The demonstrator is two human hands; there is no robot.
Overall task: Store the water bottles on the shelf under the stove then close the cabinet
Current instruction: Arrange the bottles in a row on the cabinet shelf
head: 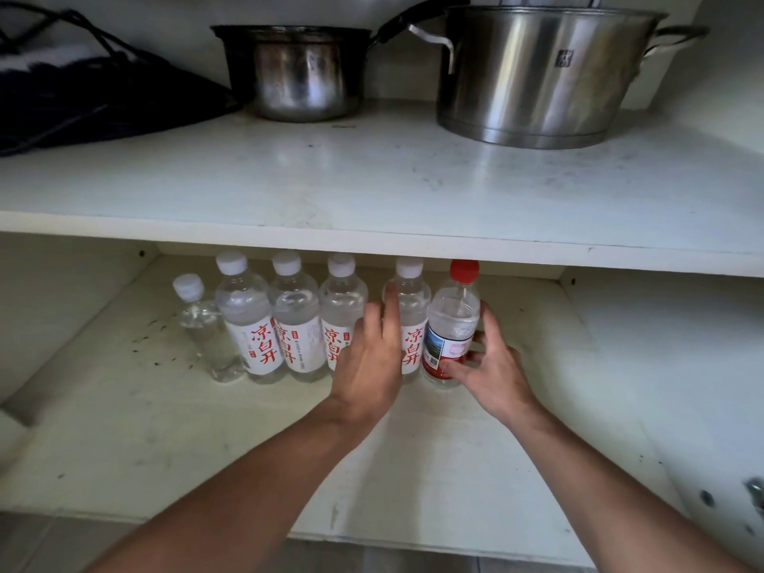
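Both forearms reach in over the front edge of the lower shelf, and here is the right hand wrapped round the foot of the red-capped bottle, thumb across the label, fingers curled behind, a proper grasp low on the body. The left hand lies flat and loose against the white-capped bottle just beside it, fingers extended, steadying rather than gripping. Both bottles stand upright at the right end of the row. They look full, so expect some weight, and the thin clear plastic will likely give under a squeeze; the label band is the sensible place to hold, where the wall is straight and less slick. Further left, three more labelled bottles stand shoulder to shoulder, and a smaller unlabelled bottle closes the line. Above, on the upper shelf, sit a dark saucepan and a big steel pot, with a dark bag at left
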